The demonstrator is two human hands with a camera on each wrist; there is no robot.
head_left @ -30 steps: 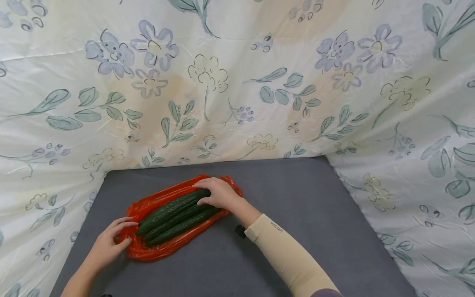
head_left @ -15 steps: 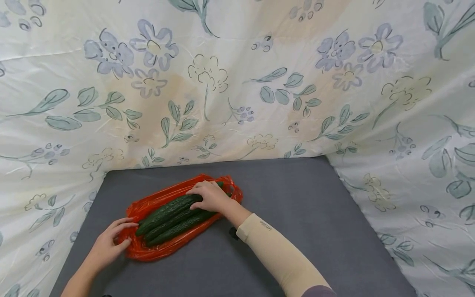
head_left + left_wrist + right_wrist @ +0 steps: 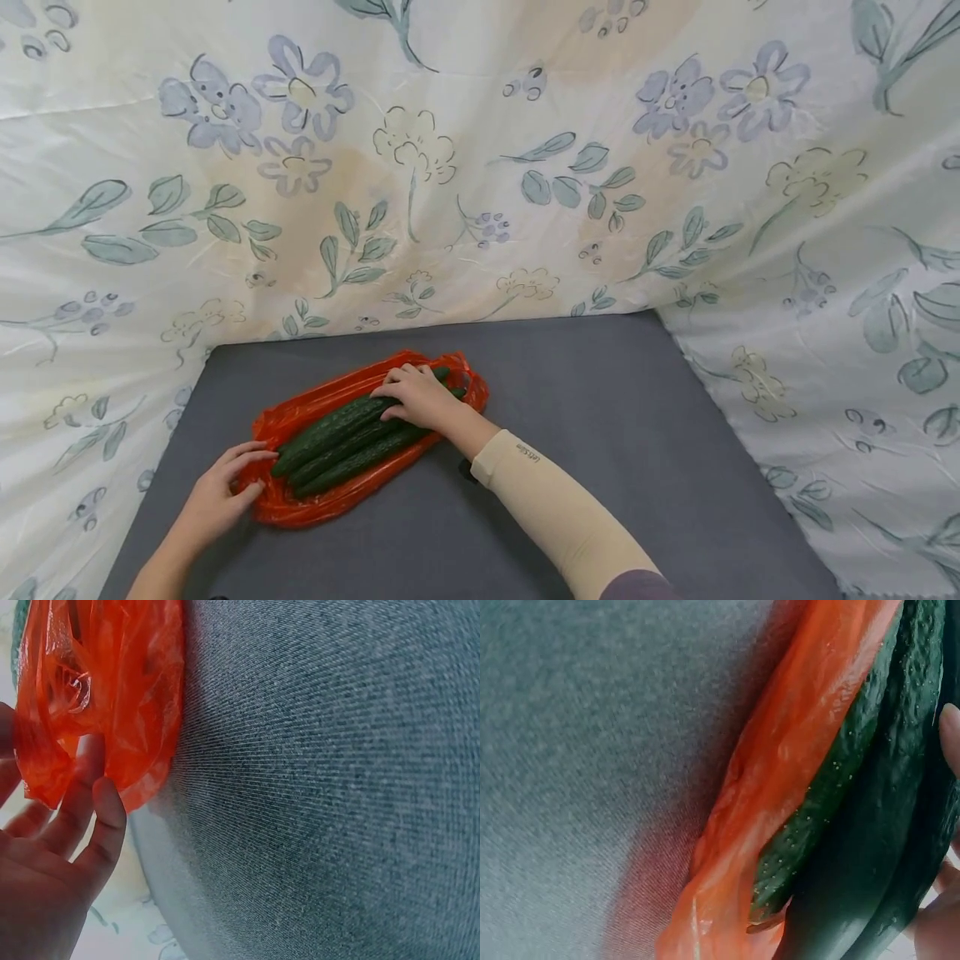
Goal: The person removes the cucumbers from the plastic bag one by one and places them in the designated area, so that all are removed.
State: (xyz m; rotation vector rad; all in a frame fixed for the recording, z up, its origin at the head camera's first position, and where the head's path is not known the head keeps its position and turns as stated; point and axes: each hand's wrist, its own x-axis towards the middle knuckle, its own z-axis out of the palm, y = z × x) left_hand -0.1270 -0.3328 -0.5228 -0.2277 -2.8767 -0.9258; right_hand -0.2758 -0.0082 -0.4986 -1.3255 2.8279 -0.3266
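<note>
Three dark green cucumbers (image 3: 333,429) lie side by side in an opened red plastic bag (image 3: 322,402), slanting up to the right. My right hand (image 3: 422,402) comes over them from the right, fingers and thumb curled round the uppermost cucumber near its right part. In the right wrist view, the thumb (image 3: 951,733) rests along that cucumber at the right edge, while most of the hand is cut off. At the bag's left end, my left hand (image 3: 219,493) has its fingers and thumb spread. Its fingertips (image 3: 91,750) touch the red plastic, relaxed rather than curled round it.
A dark grey cloth surface (image 3: 585,450) lies under the bag. Behind it and at both sides hangs a white curtain (image 3: 465,183) with a flower and leaf print. My right forearm wears a beige sleeve (image 3: 558,508).
My right hand has slid left along the cucumbers, so their right ends now show beyond it. The left hand, the bag and the cucumbers have stayed in place.
</note>
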